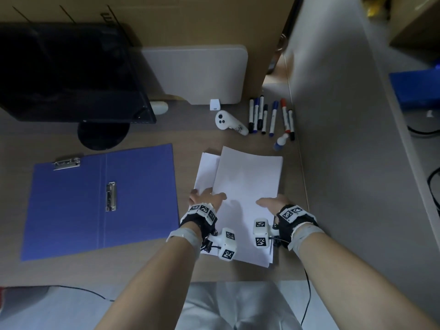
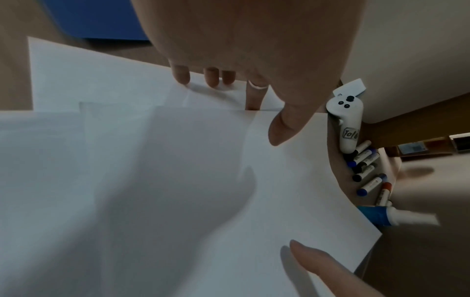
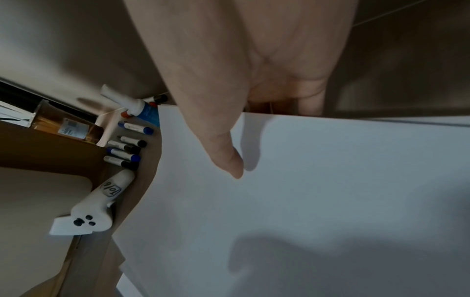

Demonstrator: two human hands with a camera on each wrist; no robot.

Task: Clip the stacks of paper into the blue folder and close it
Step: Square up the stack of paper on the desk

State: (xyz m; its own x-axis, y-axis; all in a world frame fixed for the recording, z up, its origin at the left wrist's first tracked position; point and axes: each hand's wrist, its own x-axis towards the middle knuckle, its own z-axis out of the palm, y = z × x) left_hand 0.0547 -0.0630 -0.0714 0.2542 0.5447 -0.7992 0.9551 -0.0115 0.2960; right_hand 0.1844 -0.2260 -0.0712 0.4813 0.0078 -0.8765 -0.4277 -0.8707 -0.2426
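The blue folder (image 1: 71, 210) lies open on the desk at left, with one metal clip (image 1: 111, 196) by its spine and another (image 1: 66, 161) at its top edge. Two white paper stacks (image 1: 247, 182) lie askew on each other right of it. My left hand (image 1: 207, 196) pinches the upper stack's left edge: the thumb (image 2: 282, 128) lies on top and a finger (image 2: 254, 98) slides under. On the right edge, my right hand (image 1: 271, 201) grips the stack (image 3: 305, 191) with its thumb (image 3: 229, 160) on top and its fingers (image 3: 307, 104) curled beneath.
Behind the paper lie several markers (image 1: 269, 117), a white controller (image 1: 228, 123) and a small bottle (image 1: 281, 141). A black monitor (image 1: 71, 75) stands at back left, with a white board (image 1: 197, 75) beside it. A grey partition (image 1: 345, 139) runs close along the paper's right side.
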